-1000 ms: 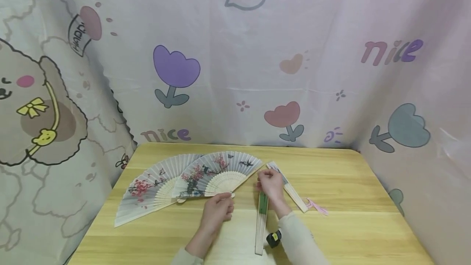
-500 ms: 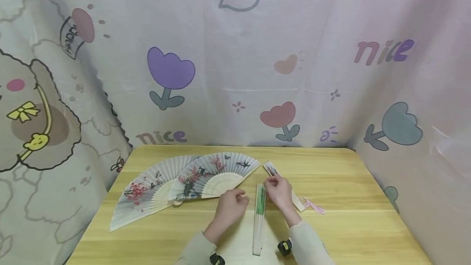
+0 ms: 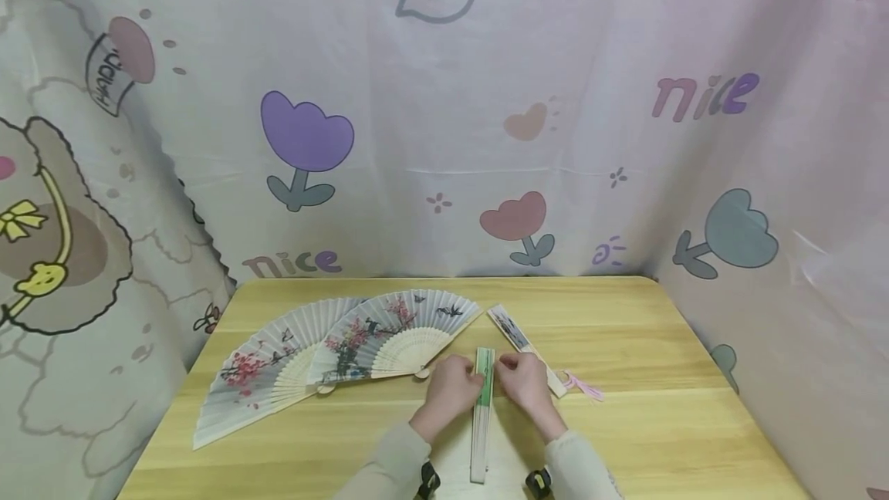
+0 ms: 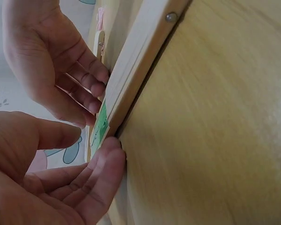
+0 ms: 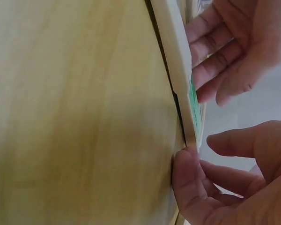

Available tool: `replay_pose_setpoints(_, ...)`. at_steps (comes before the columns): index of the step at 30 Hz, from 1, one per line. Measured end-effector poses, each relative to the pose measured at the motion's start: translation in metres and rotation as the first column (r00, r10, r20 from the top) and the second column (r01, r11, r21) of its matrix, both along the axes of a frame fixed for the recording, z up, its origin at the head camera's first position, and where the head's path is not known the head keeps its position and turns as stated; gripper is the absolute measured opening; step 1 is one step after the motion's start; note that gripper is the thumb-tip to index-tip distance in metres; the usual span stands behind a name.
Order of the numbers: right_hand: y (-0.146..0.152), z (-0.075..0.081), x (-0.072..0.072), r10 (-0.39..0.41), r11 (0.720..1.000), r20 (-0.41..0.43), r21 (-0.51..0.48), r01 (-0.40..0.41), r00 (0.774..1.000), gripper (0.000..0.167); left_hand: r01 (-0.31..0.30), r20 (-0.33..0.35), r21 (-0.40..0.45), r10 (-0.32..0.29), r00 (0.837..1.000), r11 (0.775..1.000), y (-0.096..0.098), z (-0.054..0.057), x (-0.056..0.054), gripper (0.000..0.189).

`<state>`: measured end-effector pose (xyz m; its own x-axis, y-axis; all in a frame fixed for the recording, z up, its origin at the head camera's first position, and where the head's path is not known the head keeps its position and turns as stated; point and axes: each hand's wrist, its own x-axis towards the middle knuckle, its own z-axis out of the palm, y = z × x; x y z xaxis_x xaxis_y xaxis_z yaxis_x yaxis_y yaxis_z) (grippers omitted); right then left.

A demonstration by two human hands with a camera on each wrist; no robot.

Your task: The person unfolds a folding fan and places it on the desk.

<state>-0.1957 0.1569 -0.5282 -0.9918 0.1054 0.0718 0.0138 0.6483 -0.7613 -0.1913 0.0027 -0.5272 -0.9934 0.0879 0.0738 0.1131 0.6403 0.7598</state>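
A folded hand fan (image 3: 481,430) with a green patch near its far end lies lengthwise on the table between both hands. My left hand (image 3: 450,390) is at its left side; in the left wrist view the fingertips (image 4: 113,157) touch the fan's edge, the thumb held apart. On the opposite side is my right hand (image 3: 529,386). Its fingertips (image 5: 185,166) touch the fan's edge near the far end, with a gap below the thumb. Two spread fans (image 3: 410,330) with blossom pictures overlap on the left, the farther one (image 3: 278,361) partly covered.
Another folded fan (image 3: 514,330) with a pink tassel (image 3: 582,386) lies slantwise beyond my right hand, which partly hides it. Printed cloth (image 3: 417,137) hangs behind the wooden table (image 3: 660,423) and along both sides. Each wrist wears a small black camera (image 3: 538,483).
My left hand has left the pivot of the nearer spread fan and moved right to the folded fan. My right hand has shifted off the fan's far end to its right side.
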Motion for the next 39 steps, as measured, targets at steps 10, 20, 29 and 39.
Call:
replay_pose_setpoints(10,-0.003,-0.004,0.005,0.037,0.999,-0.017,0.04,-0.037,0.999,0.015,0.003,0.066,0.032,-0.005,0.998,0.999,0.004,-0.001,-0.003,0.024)
replay_pose_setpoints(20,-0.01,-0.001,0.006,0.06,0.998,-0.02,0.008,-0.06,0.998,0.021,0.011,0.035,0.028,-0.012,0.999,1.0,0.004,-0.002,0.0,0.01)
replay_pose_setpoints(29,-0.012,0.0,0.006,0.051,0.998,-0.019,-0.032,-0.052,0.999,0.024,-0.027,0.051,0.101,0.022,0.998,0.995,0.005,-0.007,0.001,0.01)
replay_pose_setpoints(39,-0.015,0.009,0.002,0.032,0.965,0.015,-0.262,-0.027,0.999,0.026,-0.024,0.081,0.387,-0.008,0.997,0.922,-0.008,-0.005,-0.001,0.021)
